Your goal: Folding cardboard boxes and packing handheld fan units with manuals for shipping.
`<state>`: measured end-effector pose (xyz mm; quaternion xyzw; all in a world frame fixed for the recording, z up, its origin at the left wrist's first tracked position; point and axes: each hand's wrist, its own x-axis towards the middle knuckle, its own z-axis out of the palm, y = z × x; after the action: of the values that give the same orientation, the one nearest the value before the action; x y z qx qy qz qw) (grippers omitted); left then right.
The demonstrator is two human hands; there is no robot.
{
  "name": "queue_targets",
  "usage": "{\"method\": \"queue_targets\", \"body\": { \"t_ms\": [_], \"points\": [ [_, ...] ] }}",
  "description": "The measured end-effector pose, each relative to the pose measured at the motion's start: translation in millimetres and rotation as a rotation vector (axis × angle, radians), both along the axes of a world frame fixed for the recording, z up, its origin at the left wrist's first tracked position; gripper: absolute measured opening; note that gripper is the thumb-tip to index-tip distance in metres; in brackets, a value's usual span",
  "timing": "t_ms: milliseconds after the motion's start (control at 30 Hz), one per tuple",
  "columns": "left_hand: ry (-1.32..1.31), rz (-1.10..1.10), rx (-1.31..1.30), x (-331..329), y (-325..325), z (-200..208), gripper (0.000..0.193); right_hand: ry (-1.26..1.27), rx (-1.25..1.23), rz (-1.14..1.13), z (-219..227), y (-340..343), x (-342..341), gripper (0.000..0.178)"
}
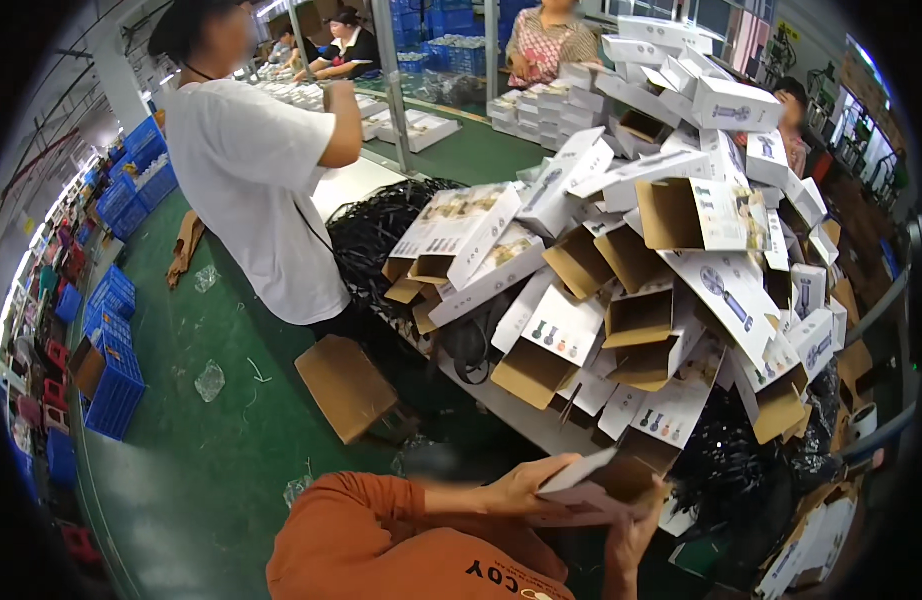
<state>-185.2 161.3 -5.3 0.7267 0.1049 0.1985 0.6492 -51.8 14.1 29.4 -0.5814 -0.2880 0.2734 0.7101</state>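
In front of my orange-brown shirt I hold a white carton [579,490], its end open and showing brown cardboard inside. My left hand [526,487] grips its left side, fingers wrapped round the edge. On its right side my right hand [636,528] is closed, with fingertips up at the rim of the opening. Just beyond the carton rises a large heap of similar white printed boxes [558,325], many with open brown ends. Whether anything lies inside the held carton cannot be made out.
Black straps [376,230] lie tangled left of the heap, with more black strands [736,465] at right. A brown carton [346,390] sits on the green floor. A co-worker in a white shirt [251,190] stands at far left, near blue crates [116,375]. Metal rails [881,305] edge the right.
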Motion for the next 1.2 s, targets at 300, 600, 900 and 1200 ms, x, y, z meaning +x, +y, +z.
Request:
{"method": "queue_targets", "body": {
  "t_ms": [300, 600, 900, 1200],
  "points": [
    [0.223, 0.26, -0.438, 7, -8, -1, 0.036, 0.435, -0.089, -0.094, -1, 35, -33, 0.038],
    [-0.158, 0.359, -0.357, 15, -20, 3, 0.023, 0.334, -0.167, -0.065, -17, 24, -14, 0.037],
    [0.079, -0.034, -0.696, 10, -1, -4, 0.013, 0.591, -0.134, 0.389, -29, -7, 23, 0.052],
    [-0.03, 0.164, -0.986, 28, 2, 0, 0.025, -0.051, -0.178, 0.454, -8, 10, 16, 0.026]
  ]
}}
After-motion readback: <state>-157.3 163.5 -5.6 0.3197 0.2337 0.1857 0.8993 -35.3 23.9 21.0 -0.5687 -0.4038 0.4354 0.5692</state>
